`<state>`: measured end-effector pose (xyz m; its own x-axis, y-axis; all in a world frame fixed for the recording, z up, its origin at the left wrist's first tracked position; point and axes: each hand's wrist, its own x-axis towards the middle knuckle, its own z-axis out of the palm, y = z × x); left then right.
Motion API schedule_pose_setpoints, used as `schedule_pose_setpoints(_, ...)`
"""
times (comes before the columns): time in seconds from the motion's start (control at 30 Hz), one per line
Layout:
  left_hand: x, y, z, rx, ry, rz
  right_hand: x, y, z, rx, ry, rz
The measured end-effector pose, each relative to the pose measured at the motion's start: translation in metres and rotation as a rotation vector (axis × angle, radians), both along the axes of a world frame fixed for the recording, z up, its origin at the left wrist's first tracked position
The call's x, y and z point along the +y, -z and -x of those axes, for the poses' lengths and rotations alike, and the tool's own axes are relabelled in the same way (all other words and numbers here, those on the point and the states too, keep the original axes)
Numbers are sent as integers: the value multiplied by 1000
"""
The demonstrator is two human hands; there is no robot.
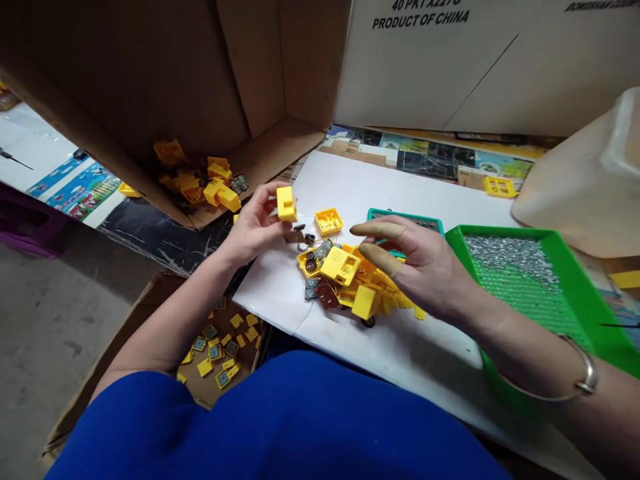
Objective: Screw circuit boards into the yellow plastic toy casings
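My left hand (pixel 255 223) pinches a small yellow plastic casing (pixel 287 204) between thumb and fingers, raised over the table's left side. My right hand (pixel 425 267), with coverings on thumb and forefinger, hovers above the pile with its fingers apart and nothing visible between them. Below and between the hands lies a heap of yellow casing parts; one casing piece (pixel 341 265) has a grid of small holes. Round black-rimmed speakers (pixel 311 263), thin wires and a brown circuit board (pixel 328 297) are mixed in. An open yellow casing (pixel 329 222) sits just behind the heap.
A green tray (pixel 537 233) of small metal screws stands at right, beside a teal tray (pixel 405 215) partly behind my right hand. A tipped cardboard box (pixel 300 137) with yellow parts is at left. Another box (pixel 150 300) below holds casings. A whitish container (pixel 575 180) stands far right.
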<state>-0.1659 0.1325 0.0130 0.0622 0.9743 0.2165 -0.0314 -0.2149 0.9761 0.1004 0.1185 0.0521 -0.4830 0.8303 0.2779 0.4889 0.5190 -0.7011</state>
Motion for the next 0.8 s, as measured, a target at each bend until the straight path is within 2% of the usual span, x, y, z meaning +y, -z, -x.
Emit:
schedule_pose_setpoints(0.07,-13,2,-12,-192,76,29,4,-1,9,98,22,138)
schedule_pose_setpoints(0.13,-23,4,-23,-264,117,29,8,0,20,207,6,333)
schedule_pose_setpoints(0.23,-30,6,-32,-270,140,25,13,-1,36,357,-56,598)
schedule_pose_setpoints(0.33,-31,8,-34,-238,154,15,15,-3,45,458,-116,767)
schedule_pose_setpoints(0.53,-30,6,-28,-161,226,-22,16,-4,45,482,-117,817)
schedule_pose_setpoints(0.67,-29,2,-25,-183,316,88,18,-3,43,399,-93,790)
schedule_pose_setpoints(0.8,-30,-2,-25,-212,329,210,20,-2,40,389,-34,736)
